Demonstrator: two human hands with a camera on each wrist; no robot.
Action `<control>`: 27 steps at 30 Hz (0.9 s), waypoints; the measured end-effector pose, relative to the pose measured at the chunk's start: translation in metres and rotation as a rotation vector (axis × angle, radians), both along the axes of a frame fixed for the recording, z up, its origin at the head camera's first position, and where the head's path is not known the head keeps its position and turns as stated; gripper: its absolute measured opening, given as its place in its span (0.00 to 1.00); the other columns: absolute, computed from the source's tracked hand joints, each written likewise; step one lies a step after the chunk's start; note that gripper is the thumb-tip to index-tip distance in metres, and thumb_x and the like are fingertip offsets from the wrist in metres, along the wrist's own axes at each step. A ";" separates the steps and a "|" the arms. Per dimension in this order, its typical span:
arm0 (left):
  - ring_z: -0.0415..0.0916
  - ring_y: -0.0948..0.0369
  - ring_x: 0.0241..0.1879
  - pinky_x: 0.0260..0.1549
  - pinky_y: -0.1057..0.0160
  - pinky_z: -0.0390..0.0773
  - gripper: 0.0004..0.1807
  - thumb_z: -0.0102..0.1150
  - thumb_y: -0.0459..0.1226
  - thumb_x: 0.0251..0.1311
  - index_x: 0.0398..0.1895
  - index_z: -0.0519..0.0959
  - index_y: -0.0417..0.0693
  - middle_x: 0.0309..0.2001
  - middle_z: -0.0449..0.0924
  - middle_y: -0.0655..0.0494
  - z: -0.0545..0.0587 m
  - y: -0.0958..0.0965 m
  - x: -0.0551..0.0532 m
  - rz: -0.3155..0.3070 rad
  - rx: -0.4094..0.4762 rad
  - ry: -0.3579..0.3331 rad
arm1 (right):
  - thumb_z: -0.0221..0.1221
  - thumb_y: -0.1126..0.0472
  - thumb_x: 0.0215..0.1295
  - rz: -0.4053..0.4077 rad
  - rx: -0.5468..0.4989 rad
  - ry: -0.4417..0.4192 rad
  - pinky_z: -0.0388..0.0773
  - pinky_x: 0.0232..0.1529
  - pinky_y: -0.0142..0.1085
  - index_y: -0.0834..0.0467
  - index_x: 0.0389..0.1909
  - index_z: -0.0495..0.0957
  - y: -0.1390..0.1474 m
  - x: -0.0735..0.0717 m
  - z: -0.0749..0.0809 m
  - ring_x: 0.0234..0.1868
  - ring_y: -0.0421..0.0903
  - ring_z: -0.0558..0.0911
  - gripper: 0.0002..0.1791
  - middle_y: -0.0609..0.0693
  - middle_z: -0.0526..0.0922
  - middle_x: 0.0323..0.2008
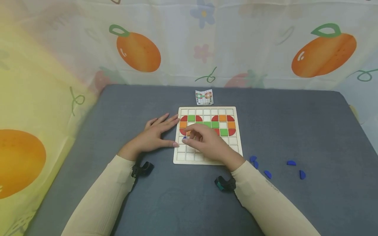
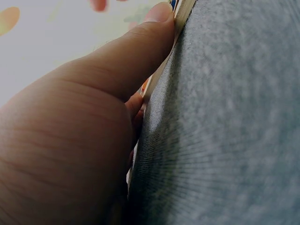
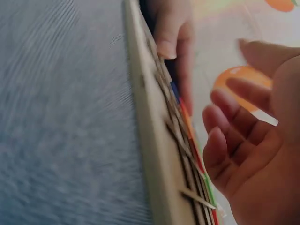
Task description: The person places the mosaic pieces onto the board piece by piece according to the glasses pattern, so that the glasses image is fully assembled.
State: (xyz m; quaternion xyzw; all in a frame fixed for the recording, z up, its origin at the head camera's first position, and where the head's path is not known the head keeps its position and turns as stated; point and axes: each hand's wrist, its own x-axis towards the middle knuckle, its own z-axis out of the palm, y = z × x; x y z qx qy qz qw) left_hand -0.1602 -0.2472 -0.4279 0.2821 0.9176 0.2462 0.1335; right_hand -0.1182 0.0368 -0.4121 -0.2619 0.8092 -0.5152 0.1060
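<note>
My left hand (image 1: 150, 137) lies along the left side of a wooden grid board (image 1: 208, 163), its thumb and fingertips right at the rim with the fingers stretched out. Over the board's lower left part hovers my right hand (image 1: 208, 142), thumb and index finger apart and the other fingers loosely bent, nothing between them in the right wrist view. A blue piece (image 1: 184, 139) sits in the grid beside the right thumb. Red rounded pieces (image 1: 231, 132), green squares (image 1: 207, 124) and orange squares (image 1: 222, 118) fill several cells. The right hand hides part of the pattern.
Several blue half-round pieces lie on the grey table to the right of the board, one piece (image 1: 291, 162) farther out. Behind the board is a small printed pattern card (image 1: 204, 97). A fruit-print curtain (image 1: 236, 42) hangs along the table's back edge.
</note>
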 end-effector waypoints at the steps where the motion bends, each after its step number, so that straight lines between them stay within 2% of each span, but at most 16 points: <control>1: 0.34 0.53 0.86 0.76 0.36 0.34 0.56 0.73 0.64 0.64 0.90 0.57 0.61 0.87 0.49 0.65 0.000 0.000 0.000 0.000 0.001 -0.001 | 0.67 0.50 0.79 -0.003 -0.041 -0.036 0.80 0.46 0.45 0.56 0.67 0.83 0.002 0.001 0.002 0.43 0.47 0.81 0.23 0.46 0.83 0.44; 5: 0.34 0.52 0.87 0.75 0.35 0.34 0.57 0.73 0.64 0.64 0.90 0.57 0.60 0.87 0.49 0.65 0.000 0.000 0.000 0.003 0.002 -0.003 | 0.60 0.46 0.84 0.009 -0.211 -0.148 0.81 0.50 0.53 0.58 0.70 0.80 0.012 0.005 0.011 0.50 0.54 0.84 0.26 0.54 0.85 0.51; 9: 0.34 0.53 0.87 0.75 0.35 0.34 0.56 0.73 0.64 0.64 0.90 0.56 0.61 0.87 0.48 0.66 0.000 0.001 0.001 0.005 -0.003 -0.008 | 0.49 0.42 0.88 0.058 -0.355 -0.191 0.81 0.55 0.56 0.64 0.72 0.76 0.022 0.007 0.018 0.55 0.59 0.85 0.31 0.60 0.83 0.56; 16: 0.33 0.53 0.87 0.76 0.36 0.33 0.57 0.74 0.64 0.64 0.90 0.55 0.61 0.87 0.47 0.67 -0.001 0.001 0.001 0.013 -0.014 -0.012 | 0.40 0.31 0.86 0.106 -0.469 -0.229 0.79 0.58 0.54 0.71 0.75 0.68 0.050 0.014 0.025 0.59 0.66 0.82 0.46 0.68 0.81 0.60; 20: 0.33 0.52 0.87 0.76 0.36 0.34 0.58 0.74 0.64 0.64 0.90 0.54 0.61 0.88 0.47 0.67 -0.002 0.001 0.002 0.014 -0.011 -0.008 | 0.39 0.34 0.88 0.100 -0.494 -0.205 0.80 0.58 0.49 0.72 0.75 0.67 0.070 0.019 0.020 0.58 0.66 0.83 0.44 0.69 0.81 0.60; 27: 0.33 0.52 0.87 0.76 0.36 0.34 0.58 0.74 0.63 0.64 0.90 0.54 0.61 0.88 0.47 0.66 0.000 0.001 0.002 0.011 -0.001 -0.007 | 0.39 0.42 0.90 0.083 -0.516 -0.159 0.78 0.59 0.46 0.62 0.76 0.71 0.110 0.028 0.013 0.61 0.59 0.82 0.33 0.69 0.79 0.61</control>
